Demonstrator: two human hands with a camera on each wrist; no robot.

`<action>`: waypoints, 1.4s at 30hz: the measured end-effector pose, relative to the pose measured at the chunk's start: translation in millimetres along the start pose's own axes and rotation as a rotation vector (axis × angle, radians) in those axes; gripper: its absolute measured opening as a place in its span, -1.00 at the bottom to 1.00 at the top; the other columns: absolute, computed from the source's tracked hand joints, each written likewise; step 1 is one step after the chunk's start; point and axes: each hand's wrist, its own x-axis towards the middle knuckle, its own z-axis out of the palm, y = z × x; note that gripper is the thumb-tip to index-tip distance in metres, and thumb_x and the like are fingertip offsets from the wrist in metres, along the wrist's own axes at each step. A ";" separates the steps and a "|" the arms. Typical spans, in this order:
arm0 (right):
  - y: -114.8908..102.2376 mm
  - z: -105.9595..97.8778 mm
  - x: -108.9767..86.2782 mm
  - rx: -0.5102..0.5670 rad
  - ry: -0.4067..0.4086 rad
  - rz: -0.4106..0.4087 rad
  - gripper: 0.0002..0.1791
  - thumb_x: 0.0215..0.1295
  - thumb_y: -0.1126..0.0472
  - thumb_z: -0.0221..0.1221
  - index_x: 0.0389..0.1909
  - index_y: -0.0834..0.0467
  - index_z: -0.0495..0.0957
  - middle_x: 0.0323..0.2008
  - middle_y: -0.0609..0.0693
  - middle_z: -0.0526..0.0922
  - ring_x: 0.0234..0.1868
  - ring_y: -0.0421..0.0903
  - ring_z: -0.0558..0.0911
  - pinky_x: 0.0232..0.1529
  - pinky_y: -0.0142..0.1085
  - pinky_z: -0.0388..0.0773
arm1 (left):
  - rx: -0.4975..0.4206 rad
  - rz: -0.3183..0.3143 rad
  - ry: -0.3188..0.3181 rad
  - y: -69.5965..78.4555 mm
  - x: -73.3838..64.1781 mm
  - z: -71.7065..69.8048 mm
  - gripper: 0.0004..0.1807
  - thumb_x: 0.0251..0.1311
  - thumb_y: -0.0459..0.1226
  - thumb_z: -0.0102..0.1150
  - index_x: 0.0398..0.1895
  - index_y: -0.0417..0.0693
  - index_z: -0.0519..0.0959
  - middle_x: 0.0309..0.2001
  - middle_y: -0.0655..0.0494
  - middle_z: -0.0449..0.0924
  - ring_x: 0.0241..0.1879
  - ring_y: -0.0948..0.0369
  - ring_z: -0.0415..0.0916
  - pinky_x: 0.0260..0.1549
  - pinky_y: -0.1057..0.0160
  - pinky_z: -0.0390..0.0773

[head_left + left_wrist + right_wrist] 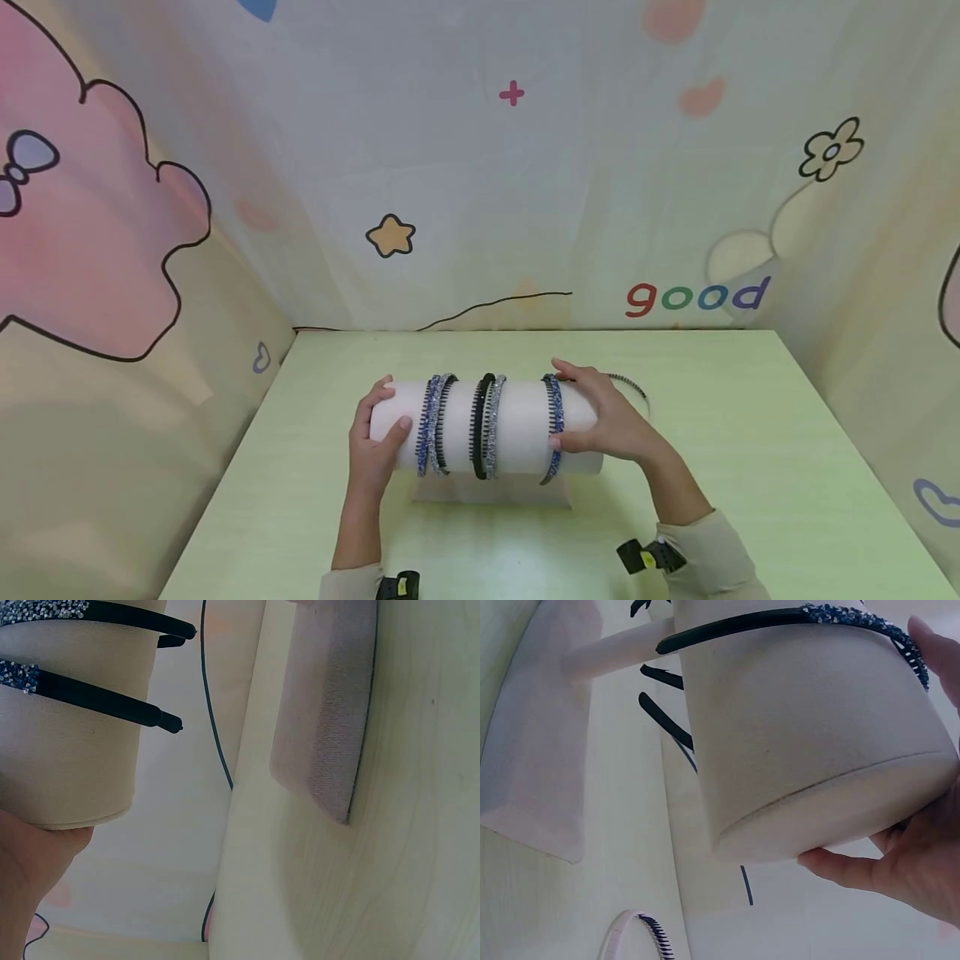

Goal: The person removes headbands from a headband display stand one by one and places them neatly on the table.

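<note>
A white padded roll [521, 433] lies level on a stand with a pale fabric base [491, 492]. Several headbands circle it: blue and silver glittery ones [435, 425] at the left, a black one [478, 425] beside a silver one [492, 427] in the middle, and a blue glittery headband [555, 425] toward the right. My left hand [378, 442] grips the roll's left end, thumb in front. With thumb in front and a finger on top, my right hand [603, 417] holds the blue headband around the roll's right part. Its far fingers are partly hidden.
Behind my right hand, another headband [633, 385], pale with dark teeth, lies on the light green table [750, 450]. A printed cloth wall [465, 167] closes off the back and sides.
</note>
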 end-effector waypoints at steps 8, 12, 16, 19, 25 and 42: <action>-1.1 -1.1 3.0 -0.184 -0.035 0.005 0.13 -0.33 -0.19 0.46 0.35 0.07 0.20 0.19 0.15 0.27 0.06 0.10 0.29 -0.23 -0.04 0.46 | 0.004 0.015 0.007 0.1 -0.1 -0.4 -0.60 0.11 -0.49 0.11 0.04 -0.25 0.33 0.32 -0.06 0.19 0.09 0.00 0.30 -0.20 0.26 0.49; -1.5 -1.1 2.4 -0.212 -0.037 -0.008 0.15 -0.38 -0.23 0.47 0.34 0.02 0.21 0.19 0.17 0.25 0.06 0.11 0.29 -0.22 -0.03 0.45 | 0.003 0.023 0.002 -0.2 -0.3 0.5 -0.60 0.10 -0.49 0.11 0.04 -0.26 0.33 0.32 -0.08 0.19 0.09 -0.01 0.30 -0.20 0.26 0.49; -1.5 -1.2 2.0 -0.204 -0.035 -0.023 0.10 -0.37 -0.21 0.47 0.30 0.02 0.24 0.19 0.16 0.25 0.04 0.11 0.31 -0.22 -0.03 0.46 | 0.000 0.024 0.004 0.3 -0.3 0.9 -0.60 0.09 -0.49 0.11 0.03 -0.27 0.32 0.32 -0.09 0.18 0.08 -0.01 0.30 -0.21 0.27 0.49; -2.0 -1.5 1.2 -0.165 -0.033 0.006 0.06 -0.35 -0.15 0.49 0.26 0.03 0.23 0.12 0.13 0.28 -0.02 0.11 0.37 -0.26 -0.09 0.50 | -0.004 0.024 0.007 1.0 0.2 1.6 -0.60 0.09 -0.49 0.11 0.03 -0.27 0.33 0.33 -0.10 0.18 0.08 -0.01 0.30 -0.22 0.27 0.50; -2.6 -1.8 -1.5 -0.066 -0.028 0.048 0.07 -0.35 -0.02 0.52 0.22 0.12 0.14 0.02 0.15 0.30 -0.16 0.12 0.46 -0.39 -0.24 0.55 | -0.006 0.016 0.004 0.9 0.0 1.6 -0.60 0.10 -0.48 0.12 0.04 -0.26 0.33 0.33 -0.08 0.19 0.10 -0.01 0.30 -0.21 0.27 0.51; -8.3 0.6 -2.1 -0.217 -0.023 0.051 0.23 -0.45 -0.18 0.52 0.30 0.15 0.11 0.17 0.24 0.21 -0.02 0.15 0.39 -0.22 -0.05 0.51 | -0.014 -0.005 0.008 -4.8 0.8 -1.0 -0.60 0.11 -0.48 0.12 0.04 -0.24 0.33 0.32 0.00 0.20 0.08 0.00 0.32 -0.21 0.25 0.51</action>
